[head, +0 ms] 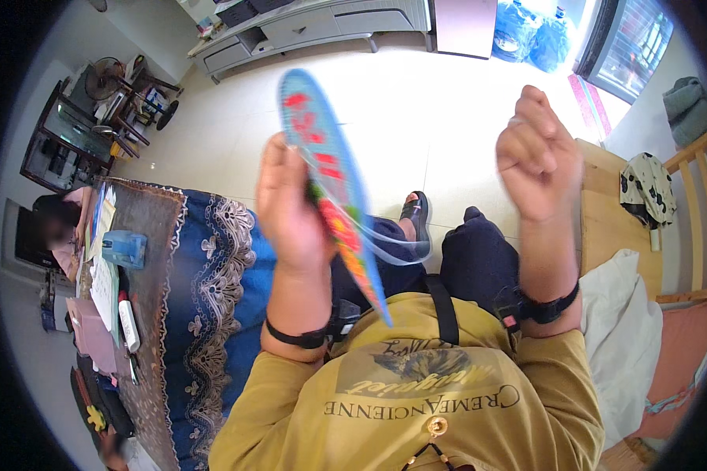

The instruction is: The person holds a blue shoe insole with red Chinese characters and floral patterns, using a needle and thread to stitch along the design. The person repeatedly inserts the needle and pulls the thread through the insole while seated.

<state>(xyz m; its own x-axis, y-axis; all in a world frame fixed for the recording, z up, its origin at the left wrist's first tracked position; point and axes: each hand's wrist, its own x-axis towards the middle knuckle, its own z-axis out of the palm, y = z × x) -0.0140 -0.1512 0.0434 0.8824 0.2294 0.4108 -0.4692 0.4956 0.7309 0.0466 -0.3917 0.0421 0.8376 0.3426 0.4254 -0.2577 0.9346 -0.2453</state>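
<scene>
My left hand, raised in front of my lap, grips a long, narrow, insole-shaped embroidered piece. Its upper part shows pale blue with red stitched marks; lower down, red, yellow and green floral stitching runs to a blue-edged point. A pale, thin strand loops from it over my lap. Out to the right and apart from the piece, my right hand is raised with curled fingers. Motion blur and the curled fingers hide whether it pinches anything small, such as a needle or thread.
At left stands a table with a blue cloth, papers, a blue holder and a person beside it; another person is partly visible lower left. A wooden bench with white cloth is at right. A grey cabinet stands ahead.
</scene>
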